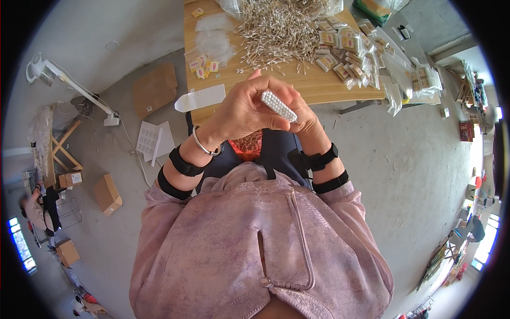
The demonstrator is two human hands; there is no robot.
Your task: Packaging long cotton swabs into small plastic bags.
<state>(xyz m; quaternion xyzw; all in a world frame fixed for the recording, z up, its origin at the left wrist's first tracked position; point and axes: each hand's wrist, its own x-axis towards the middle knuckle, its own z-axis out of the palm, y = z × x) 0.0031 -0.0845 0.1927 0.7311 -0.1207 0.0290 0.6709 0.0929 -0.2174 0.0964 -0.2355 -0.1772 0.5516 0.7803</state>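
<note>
A tight bundle of cotton swabs [279, 107] is held up in front of my body, near the table's front edge, its white tips turned toward me. My left hand [244, 106] curls around one side of the bundle. From the other side my right hand [303, 112] grips it, some of its fingers hidden. Beyond the hands, a large heap of loose cotton swabs [281, 34] covers the middle of the wooden table [324, 93]. Many filled packs of swabs [345, 50] lie to its right. Small printed labels [203, 66] and clear plastic bags [215, 43] lie to its left.
A white paper strip [200, 98] overhangs the table's front left corner. Flattened cardboard [154, 90], a white lamp [74, 85] and a carton [108, 194] stand at left. Something orange-red [247, 147] shows between my legs. Another person [40, 210] is far left.
</note>
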